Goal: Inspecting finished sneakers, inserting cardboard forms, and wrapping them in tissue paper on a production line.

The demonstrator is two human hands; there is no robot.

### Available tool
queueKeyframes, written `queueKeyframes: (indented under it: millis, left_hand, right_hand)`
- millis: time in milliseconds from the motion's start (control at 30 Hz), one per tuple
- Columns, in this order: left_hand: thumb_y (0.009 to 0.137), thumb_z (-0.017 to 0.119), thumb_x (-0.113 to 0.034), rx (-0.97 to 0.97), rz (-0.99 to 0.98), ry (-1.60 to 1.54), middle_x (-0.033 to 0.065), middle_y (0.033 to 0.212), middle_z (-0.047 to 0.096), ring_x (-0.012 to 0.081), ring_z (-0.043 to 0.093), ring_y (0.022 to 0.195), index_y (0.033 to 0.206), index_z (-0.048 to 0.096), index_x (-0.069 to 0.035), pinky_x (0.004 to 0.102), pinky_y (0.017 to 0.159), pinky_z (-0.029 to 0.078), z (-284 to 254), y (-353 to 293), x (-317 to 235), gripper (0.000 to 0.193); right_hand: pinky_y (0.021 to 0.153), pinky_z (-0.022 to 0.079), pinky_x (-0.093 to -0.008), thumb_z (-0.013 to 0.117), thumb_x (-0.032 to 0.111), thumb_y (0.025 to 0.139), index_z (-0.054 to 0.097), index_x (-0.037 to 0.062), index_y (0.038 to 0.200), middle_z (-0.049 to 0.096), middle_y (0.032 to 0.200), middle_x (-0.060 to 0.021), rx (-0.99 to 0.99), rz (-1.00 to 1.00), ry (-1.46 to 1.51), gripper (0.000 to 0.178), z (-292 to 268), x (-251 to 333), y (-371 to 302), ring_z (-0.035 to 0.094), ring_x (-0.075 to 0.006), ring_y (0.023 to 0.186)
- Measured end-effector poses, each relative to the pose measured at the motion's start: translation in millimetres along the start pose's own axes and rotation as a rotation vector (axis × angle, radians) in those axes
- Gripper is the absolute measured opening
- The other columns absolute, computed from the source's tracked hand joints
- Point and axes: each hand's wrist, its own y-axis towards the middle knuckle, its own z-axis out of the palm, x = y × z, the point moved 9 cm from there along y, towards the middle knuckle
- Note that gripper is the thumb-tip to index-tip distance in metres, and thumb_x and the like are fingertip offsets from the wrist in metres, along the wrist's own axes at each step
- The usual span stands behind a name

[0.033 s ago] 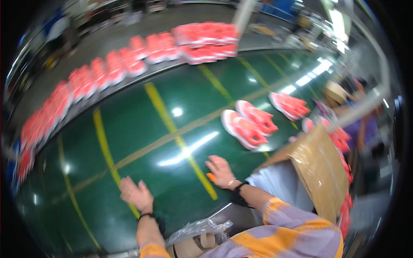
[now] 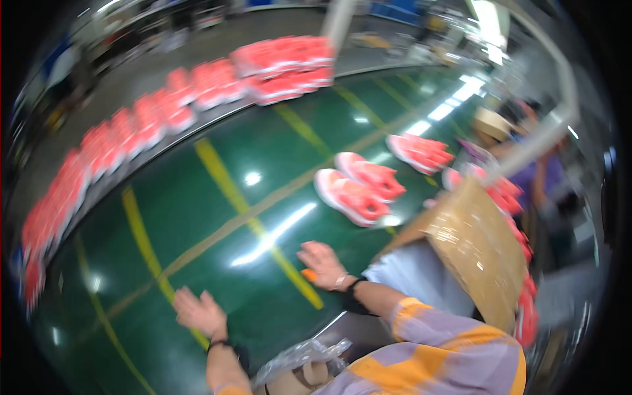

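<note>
My left hand (image 2: 201,314) is over the green conveyor belt (image 2: 204,227), fingers stretched and holding nothing. A black band circles that wrist. To its right, my right hand (image 2: 322,264) also hovers with fingers apart, an orange wrap on one finger and a black band at the wrist. Whether either palm touches the belt, I cannot tell. Nearest my right hand, a pair of coral-pink sneakers (image 2: 352,204) with white soles lies on the belt. Farther along sits another coral pair (image 2: 419,154).
Along the belt's far edge stands a long row of coral sneakers (image 2: 148,118), stacked at its right end. An open cardboard box (image 2: 484,253) with white paper inside is by my right arm. Clear plastic wrap (image 2: 303,361) lies near me. Another person (image 2: 546,164) in purple is at right.
The whole view has shifted slightly, so the belt and sneakers appear farther left. Both hands stay outstretched and empty, with little movement of their own.
</note>
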Motion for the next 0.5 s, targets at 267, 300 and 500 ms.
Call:
queueKeyframes:
  millis: [267,300,500]
  left_hand:
    - [0.1,0.029,-0.048,0.008,-0.026,0.357,-0.0003,0.153,0.026,0.0227,0.028,0.139,0.147,0.026,-0.017,0.0566,0.104,0.03,8.9,3.4,-18.5,0.057]
    - [0.097,0.041,-0.042,-0.157,0.071,0.325,0.006,0.143,0.039,0.0263,0.039,0.13,0.139,0.038,-0.012,0.0533,0.099,0.035,-18.4,0.1,-42.2,0.051]
    - [0.096,0.043,-0.045,-0.281,0.149,0.289,0.0109,0.141,0.043,0.0319,0.041,0.129,0.135,0.044,-0.009,0.0546,0.095,0.036,-15.1,-5.8,-43.3,0.054]
  right_hand:
    - [0.112,0.022,-0.0464,0.051,0.032,0.093,0.039,0.0044,0.135,0.033,0.144,-0.0196,-0.011,0.032,-0.056,0.052,3.3,-23.5,5.6,0.031,-0.0336,0.135]
    - [0.112,0.022,-0.0466,0.051,0.032,0.093,0.039,0.0043,0.135,0.032,0.144,-0.0195,-0.013,0.023,-0.045,0.052,0.5,-29.1,5.7,0.03,-0.0336,0.135]
    - [0.112,0.022,-0.0473,0.052,0.032,0.093,0.037,0.0046,0.136,0.031,0.145,-0.0192,-0.016,-0.001,-0.023,0.053,4.4,-31.2,5.8,0.03,-0.0338,0.135]
